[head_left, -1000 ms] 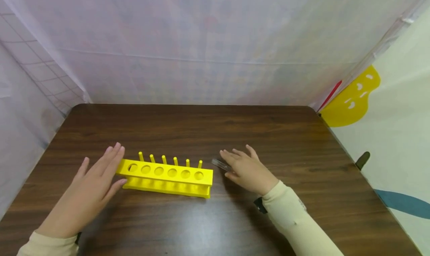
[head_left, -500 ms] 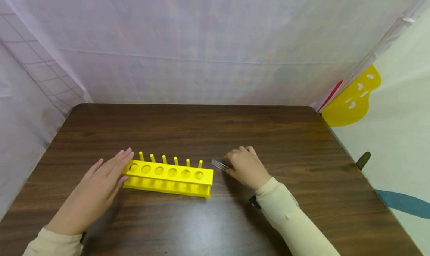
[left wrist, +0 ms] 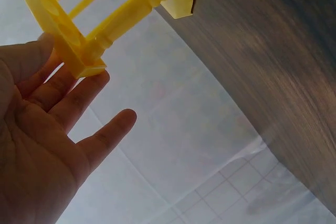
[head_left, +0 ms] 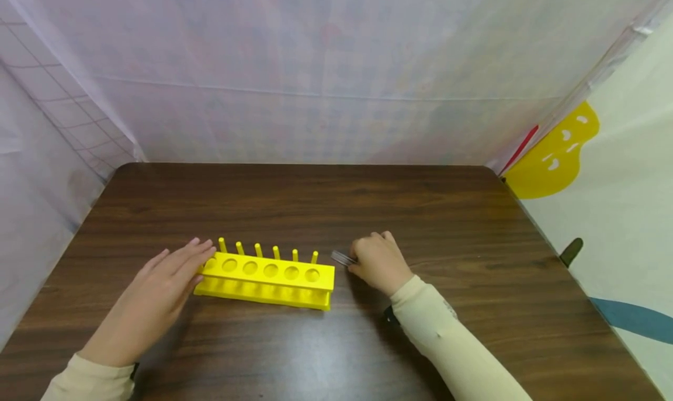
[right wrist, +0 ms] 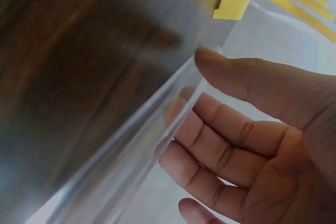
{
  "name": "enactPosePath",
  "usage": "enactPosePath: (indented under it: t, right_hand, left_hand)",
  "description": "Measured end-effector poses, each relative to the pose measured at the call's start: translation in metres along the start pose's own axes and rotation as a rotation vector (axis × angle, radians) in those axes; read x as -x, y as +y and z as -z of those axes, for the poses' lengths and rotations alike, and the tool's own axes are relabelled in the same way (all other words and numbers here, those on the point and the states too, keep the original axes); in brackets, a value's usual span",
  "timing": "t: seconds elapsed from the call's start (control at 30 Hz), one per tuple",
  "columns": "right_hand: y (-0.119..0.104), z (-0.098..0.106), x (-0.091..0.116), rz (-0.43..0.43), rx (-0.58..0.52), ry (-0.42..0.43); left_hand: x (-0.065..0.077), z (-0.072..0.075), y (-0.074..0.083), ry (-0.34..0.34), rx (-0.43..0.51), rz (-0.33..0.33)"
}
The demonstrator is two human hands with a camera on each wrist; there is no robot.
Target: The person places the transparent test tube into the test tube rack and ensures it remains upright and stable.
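Note:
A yellow test tube rack (head_left: 270, 276) stands on the table, with a row of round holes along its top bar and upright pegs behind. My left hand (head_left: 156, 298) holds the rack's left end. In the left wrist view, the thumb (left wrist: 31, 59) lies on one side of the top bar and fingers on the other. Right of the rack, my right hand (head_left: 380, 263) pinches a clear test tube (head_left: 342, 258); its open-looking end points left toward the rack. The right wrist view shows the transparent tube (right wrist: 136, 140) between thumb and fingers, close to the tabletop.
A dark wood-grain table (head_left: 315, 208) carries the rack and tube. White translucent sheeting (head_left: 326, 68) hangs behind the far edge and on the left. A pale cloth with a yellow shape (head_left: 552, 155) hangs beyond the right edge.
My left hand has moved right onto the rack's end and now grips it. The right hand's fingers have curled from spread to pinching the test tube. The rack has barely shifted.

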State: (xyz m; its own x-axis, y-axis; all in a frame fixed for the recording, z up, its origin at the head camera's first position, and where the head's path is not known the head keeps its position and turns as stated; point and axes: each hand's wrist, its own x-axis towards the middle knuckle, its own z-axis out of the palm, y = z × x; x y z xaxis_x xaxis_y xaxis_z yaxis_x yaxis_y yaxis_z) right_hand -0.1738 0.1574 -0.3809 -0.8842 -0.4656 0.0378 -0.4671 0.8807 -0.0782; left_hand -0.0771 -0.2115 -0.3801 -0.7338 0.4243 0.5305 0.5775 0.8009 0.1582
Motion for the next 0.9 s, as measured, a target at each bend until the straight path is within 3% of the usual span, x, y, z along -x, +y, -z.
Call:
enactPosePath:
  t: [0.27, 0.53, 0.9]
  right_hand:
    - [0.001, 0.000, 0.001, -0.010, -0.001, 0.001]
    - [0.002, 0.020, 0.011, 0.006, -0.068, 0.125]
    - [-0.009, 0.043, 0.026, 0.044, -0.098, 0.221]
  left_hand:
    - [-0.003, -0.001, -0.001, -0.013, 0.021, 0.003]
    - [-0.005, -0.001, 0.000, -0.021, 0.032, 0.027]
    - [-0.005, -0.001, 0.002, -0.044, 0.028, 0.061]
